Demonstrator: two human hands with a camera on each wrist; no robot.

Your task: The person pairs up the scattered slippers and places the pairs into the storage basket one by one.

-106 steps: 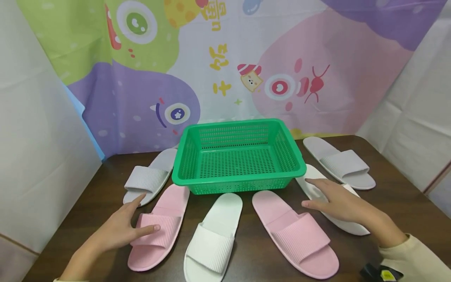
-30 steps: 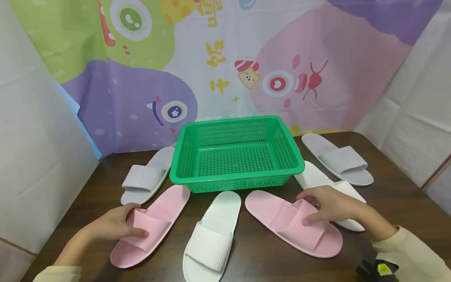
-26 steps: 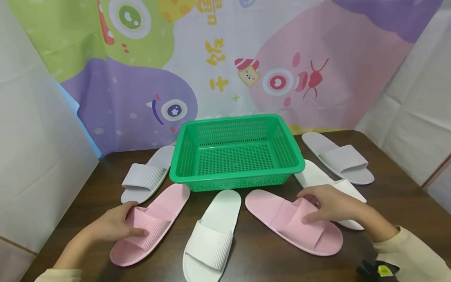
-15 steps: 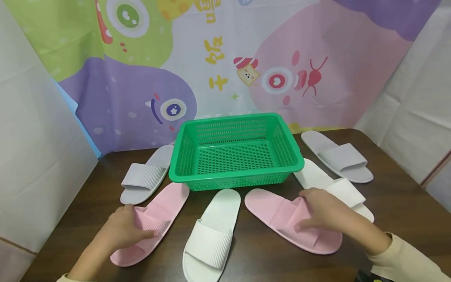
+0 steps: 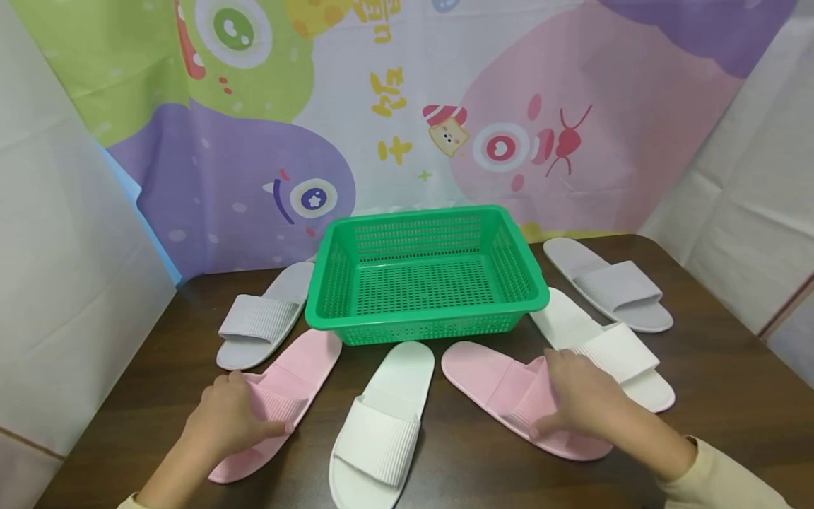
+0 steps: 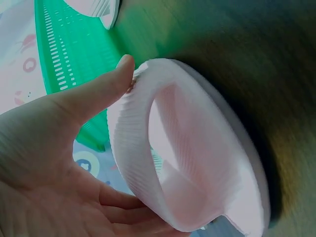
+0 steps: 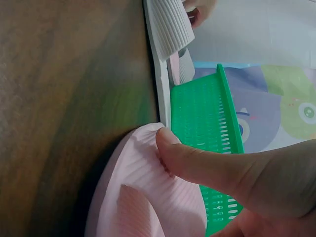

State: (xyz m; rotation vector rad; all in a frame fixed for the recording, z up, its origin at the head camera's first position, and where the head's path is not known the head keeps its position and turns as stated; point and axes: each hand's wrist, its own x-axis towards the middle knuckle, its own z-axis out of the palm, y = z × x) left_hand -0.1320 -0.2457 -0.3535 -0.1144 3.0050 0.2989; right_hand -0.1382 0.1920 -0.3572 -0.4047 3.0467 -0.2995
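Observation:
Two pink slippers lie toe-strap side nearer the front edge. My left hand (image 5: 232, 417) grips the left pink slipper (image 5: 308, 364) across its ribbed strap. In the left wrist view the thumb presses one side of the strap (image 6: 131, 143) and the fingers lie along the other. The right pink slipper (image 5: 480, 371) is gripped likewise by my right hand (image 5: 581, 392); in the right wrist view its thumb presses the strap (image 7: 148, 158), while its fingers are mostly hidden. Between the pink pair lies a white slipper (image 5: 378, 442).
A green basket (image 5: 420, 325) with nothing in it stands at the back centre. One grey slipper (image 5: 259, 318) lies left of it, another (image 5: 620, 286) to its right. A second white slipper (image 5: 620, 353) lies just behind my right hand. A patterned cloth (image 5: 394, 141) hangs behind the table.
Both hands have come down from above and taken hold of the pink slippers' straps. The left pink slipper shifted left, and the right one turned slightly. The right white slipper moved a little.

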